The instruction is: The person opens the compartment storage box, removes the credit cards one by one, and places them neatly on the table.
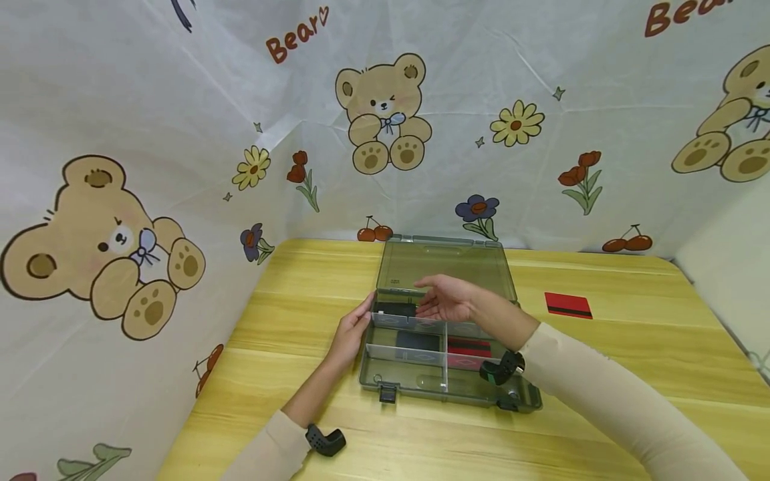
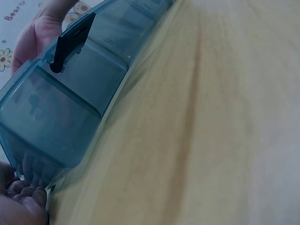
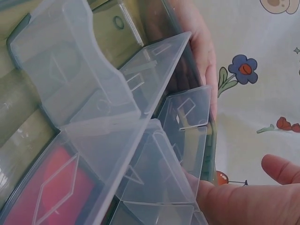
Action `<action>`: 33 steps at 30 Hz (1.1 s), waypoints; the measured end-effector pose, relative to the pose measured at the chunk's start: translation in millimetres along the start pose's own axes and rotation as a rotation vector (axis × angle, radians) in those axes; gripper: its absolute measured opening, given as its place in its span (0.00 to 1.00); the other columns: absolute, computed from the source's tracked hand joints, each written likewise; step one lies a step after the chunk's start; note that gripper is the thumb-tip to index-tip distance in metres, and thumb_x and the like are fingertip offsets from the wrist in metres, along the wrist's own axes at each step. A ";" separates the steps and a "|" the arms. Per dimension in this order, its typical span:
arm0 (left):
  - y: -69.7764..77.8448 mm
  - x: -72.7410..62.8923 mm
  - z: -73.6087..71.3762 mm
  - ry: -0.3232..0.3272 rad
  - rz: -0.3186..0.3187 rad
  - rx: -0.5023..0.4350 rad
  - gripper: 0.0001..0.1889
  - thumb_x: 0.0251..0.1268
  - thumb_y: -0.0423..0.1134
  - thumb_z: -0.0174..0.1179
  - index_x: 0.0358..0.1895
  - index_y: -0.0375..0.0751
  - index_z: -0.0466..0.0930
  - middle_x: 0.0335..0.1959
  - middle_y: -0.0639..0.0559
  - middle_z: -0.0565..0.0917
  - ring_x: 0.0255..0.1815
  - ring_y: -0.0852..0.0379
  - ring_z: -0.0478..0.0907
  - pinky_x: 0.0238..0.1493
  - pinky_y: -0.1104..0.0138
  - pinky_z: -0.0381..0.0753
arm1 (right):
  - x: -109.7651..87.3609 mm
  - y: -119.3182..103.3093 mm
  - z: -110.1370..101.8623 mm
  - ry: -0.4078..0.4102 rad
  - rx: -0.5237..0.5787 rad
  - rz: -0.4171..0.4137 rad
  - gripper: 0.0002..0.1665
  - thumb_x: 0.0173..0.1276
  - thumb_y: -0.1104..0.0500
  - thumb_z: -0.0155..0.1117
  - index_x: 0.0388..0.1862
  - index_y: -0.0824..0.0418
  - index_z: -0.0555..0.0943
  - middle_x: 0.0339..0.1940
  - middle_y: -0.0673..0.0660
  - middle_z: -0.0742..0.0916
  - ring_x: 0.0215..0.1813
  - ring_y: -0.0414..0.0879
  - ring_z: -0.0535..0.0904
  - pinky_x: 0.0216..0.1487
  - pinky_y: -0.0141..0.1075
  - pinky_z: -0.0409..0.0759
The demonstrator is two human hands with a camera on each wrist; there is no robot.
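A see-through grey-green divider box [image 1: 403,384] lies on the table, its lid [image 1: 445,264] folded open towards the wall. Against the outside of the box's left wall rests my left hand [image 1: 347,337], its fingers fairly straight. My right hand [image 1: 450,299] reaches into the back row with fingers extended and thumb apart, beside a small black object [image 1: 394,308] in the back left compartment. Its fingertips are partly hidden by a divider. The middle row holds a dark flat card [image 1: 418,341] on the left and a red card [image 1: 469,347] on the right.
Another red card with a black stripe [image 1: 568,305] lies on the wooden table [image 1: 631,347], right of the box. Clear dividers [image 3: 140,136] stand upright between compartments. Two black latches [image 1: 388,393] stick out at the box's front edge. A bear-patterned cloth [image 1: 240,80] hangs behind.
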State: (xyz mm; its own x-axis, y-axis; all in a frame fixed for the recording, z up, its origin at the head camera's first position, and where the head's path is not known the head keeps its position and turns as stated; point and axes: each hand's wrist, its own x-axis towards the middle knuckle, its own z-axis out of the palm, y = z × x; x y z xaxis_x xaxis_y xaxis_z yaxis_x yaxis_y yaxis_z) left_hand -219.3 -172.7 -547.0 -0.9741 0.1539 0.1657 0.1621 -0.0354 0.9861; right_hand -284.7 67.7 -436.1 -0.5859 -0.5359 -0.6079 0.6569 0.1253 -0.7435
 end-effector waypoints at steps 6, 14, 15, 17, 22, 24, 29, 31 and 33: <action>0.6 0.0 0.3 -0.002 -0.007 0.007 0.24 0.83 0.30 0.41 0.77 0.31 0.58 0.80 0.43 0.58 0.82 0.47 0.49 0.80 0.56 0.49 | -0.6 3.9 2.6 0.033 -0.029 -0.038 0.43 0.80 0.52 0.45 0.75 0.83 0.45 0.74 0.80 0.57 0.76 0.69 0.57 0.78 0.49 0.61; -0.4 -0.5 0.5 -0.001 -0.019 0.009 0.24 0.83 0.30 0.41 0.77 0.30 0.58 0.80 0.43 0.58 0.82 0.47 0.49 0.81 0.55 0.48 | 1.1 6.3 -0.7 0.000 -0.040 -0.056 0.39 0.82 0.54 0.41 0.76 0.83 0.48 0.75 0.80 0.59 0.75 0.69 0.60 0.77 0.49 0.64; -0.2 -0.6 0.6 0.001 -0.020 0.009 0.24 0.83 0.30 0.41 0.77 0.30 0.58 0.80 0.43 0.59 0.82 0.47 0.50 0.81 0.55 0.48 | 1.6 6.4 -1.3 -0.005 -0.042 -0.057 0.38 0.83 0.54 0.41 0.76 0.82 0.48 0.75 0.80 0.60 0.75 0.69 0.60 0.77 0.49 0.65; -0.2 -0.4 0.8 0.000 -0.014 0.005 0.24 0.83 0.30 0.41 0.77 0.29 0.58 0.80 0.42 0.58 0.82 0.46 0.49 0.81 0.54 0.48 | 2.3 6.6 -2.3 -0.017 -0.050 -0.065 0.38 0.83 0.55 0.39 0.76 0.83 0.48 0.75 0.80 0.60 0.76 0.69 0.60 0.76 0.49 0.66; -0.6 0.2 1.7 0.003 -0.020 0.000 0.24 0.83 0.30 0.41 0.77 0.29 0.58 0.80 0.43 0.59 0.82 0.47 0.49 0.81 0.56 0.48 | 4.1 7.2 -3.2 -0.019 -0.038 -0.085 0.34 0.84 0.58 0.36 0.76 0.83 0.49 0.75 0.81 0.61 0.76 0.70 0.61 0.74 0.48 0.69; -0.5 0.4 1.9 0.007 -0.024 0.001 0.24 0.83 0.30 0.41 0.77 0.30 0.58 0.80 0.44 0.59 0.82 0.48 0.50 0.81 0.57 0.49 | 4.7 7.6 -2.4 0.009 -0.036 -0.095 0.32 0.84 0.60 0.37 0.75 0.82 0.54 0.73 0.81 0.64 0.74 0.69 0.66 0.71 0.46 0.74; -1.1 1.1 1.0 0.008 -0.023 0.003 0.24 0.83 0.31 0.42 0.77 0.31 0.59 0.80 0.44 0.59 0.82 0.48 0.50 0.81 0.56 0.48 | 6.4 7.8 1.4 0.089 -0.059 -0.121 0.25 0.82 0.65 0.44 0.69 0.82 0.64 0.64 0.79 0.76 0.58 0.61 0.83 0.58 0.43 0.84; -1.5 1.2 0.3 0.007 -0.019 0.003 0.24 0.83 0.31 0.42 0.77 0.31 0.59 0.80 0.44 0.59 0.82 0.47 0.49 0.81 0.55 0.47 | 8.0 7.4 2.9 0.105 -0.066 -0.124 0.24 0.81 0.66 0.46 0.67 0.82 0.66 0.61 0.78 0.78 0.52 0.57 0.86 0.56 0.42 0.86; -1.9 1.0 -0.5 0.010 -0.017 0.002 0.24 0.83 0.31 0.42 0.77 0.31 0.59 0.80 0.44 0.59 0.82 0.47 0.50 0.81 0.55 0.47 | 10.1 7.1 4.2 0.117 -0.078 -0.125 0.23 0.80 0.66 0.47 0.66 0.82 0.68 0.58 0.77 0.80 0.48 0.55 0.87 0.54 0.41 0.87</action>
State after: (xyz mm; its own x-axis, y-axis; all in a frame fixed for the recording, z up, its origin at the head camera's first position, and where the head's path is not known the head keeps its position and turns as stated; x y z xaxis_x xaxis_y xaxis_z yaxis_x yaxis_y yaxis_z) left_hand -220.6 -173.0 -548.8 -0.9782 0.1448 0.1486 0.1456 -0.0310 0.9889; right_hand -283.9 59.7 -446.4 -0.7150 -0.4510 -0.5342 0.5391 0.1307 -0.8320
